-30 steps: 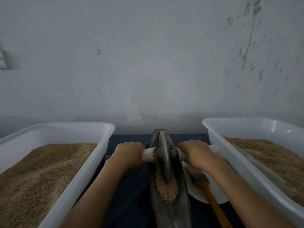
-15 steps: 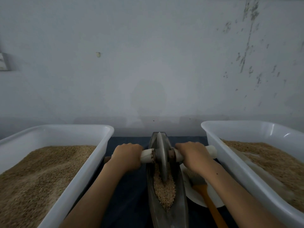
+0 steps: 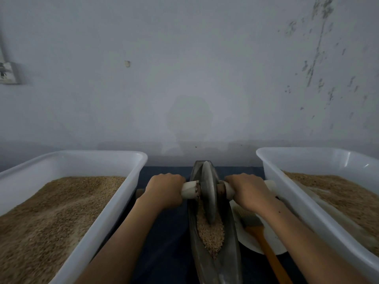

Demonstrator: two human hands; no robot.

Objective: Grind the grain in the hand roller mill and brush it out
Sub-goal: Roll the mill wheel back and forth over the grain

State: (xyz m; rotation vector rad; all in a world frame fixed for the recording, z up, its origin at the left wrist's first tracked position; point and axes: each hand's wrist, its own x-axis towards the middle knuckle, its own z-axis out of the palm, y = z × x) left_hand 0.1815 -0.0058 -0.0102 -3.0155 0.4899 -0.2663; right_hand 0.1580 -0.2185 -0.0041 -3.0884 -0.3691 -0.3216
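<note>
- Grey metal at centre stage: the boat-shaped trough (image 3: 229,261) of the hand roller mill lies lengthwise on the dark cloth (image 3: 166,242), with the wheel (image 3: 208,193) standing upright on edge in its far half.
- Left hand (image 3: 165,190) has its fingers curled right round the pale handle (image 3: 189,190) on its side; right hand (image 3: 247,191) is wrapped round the matching grip across the wheel.
- Grain (image 3: 211,234) sits heaped in the trough's groove, just nearer than the wheel's rim, and it looks mostly whole, so I'd say grinding is in its early stage.
- That wheel looks heavy and stiff; the axle handles are the sensible place to hold, one each side, pressing evenly so it doesn't tip.
- Loose kernels will likely scatter if pushed hard.
- Brush (image 3: 258,230) with the orange handle lies untouched on the white plate (image 3: 272,242), just right of the trough.
- Two white tubs flank it all, left tub (image 3: 123,201) and right tub (image 3: 287,193), each holding more tan grain.
</note>
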